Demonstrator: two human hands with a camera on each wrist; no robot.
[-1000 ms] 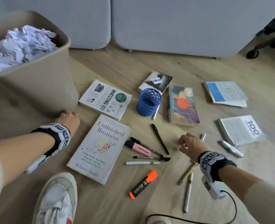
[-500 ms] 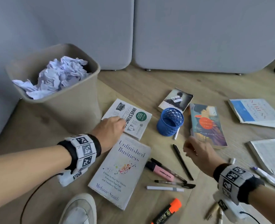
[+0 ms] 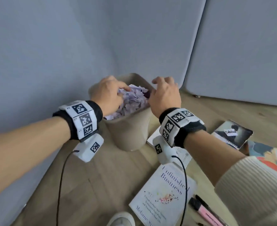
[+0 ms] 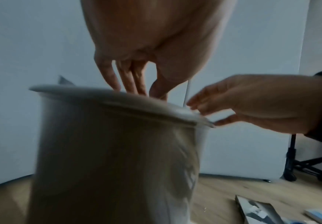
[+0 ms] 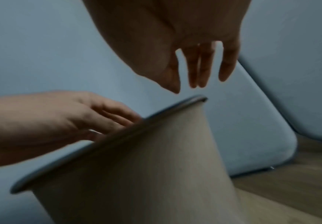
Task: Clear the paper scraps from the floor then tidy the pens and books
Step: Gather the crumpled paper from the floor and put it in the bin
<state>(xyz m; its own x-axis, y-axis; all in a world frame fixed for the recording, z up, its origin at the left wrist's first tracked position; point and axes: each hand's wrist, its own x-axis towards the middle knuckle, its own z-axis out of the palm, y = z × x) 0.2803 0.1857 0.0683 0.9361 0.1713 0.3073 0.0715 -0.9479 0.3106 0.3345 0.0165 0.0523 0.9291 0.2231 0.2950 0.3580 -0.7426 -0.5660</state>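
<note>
Beige bin (image 3: pixel 129 132) stands on wood floor (image 3: pixel 102 173) against grey upholstered panels (image 3: pixel 238 46), full of crumpled white paper scraps (image 3: pixel 133 100) heaped to the rim. Both hands over the bin mouth. Left hand (image 3: pixel 109 93) sits on the pile at the left side, fingers (image 4: pixel 108 75) straight and pointing down past the rim into the paper; head view shows fingertips touching scraps, no clear grasp, so it reads as pressing, not holding. Right hand (image 3: pixel 164 95) at the right rim, fingers (image 5: pixel 202 68) extended and spread, loose, nothing in it; in the left wrist view thumb and fingers bracket the rim edge, contact uncertain due to blur.

Books on the floor right of the bin: white "Unfinished Business" book (image 3: pixel 163 196) nearest the person, another white book (image 3: pixel 181 154) mostly hidden behind the right wrist camera, dark-cover paperback (image 3: pixel 232 134) farther right, colourful-cover book (image 3: pixel 271 157) at the right edge partly under a cream ribbed sleeve (image 3: pixel 255 185). Pink highlighter (image 3: pixel 206 214) and a black pen (image 3: pixel 201 199) lie just beside the "Unfinished Business" book at bottom right. White shoe (image 3: pixel 122 219) at the bottom edge. Black chair base (image 4: pixel 300 163) visible in the left wrist view behind the right hand. Both wrist views blurred.
</note>
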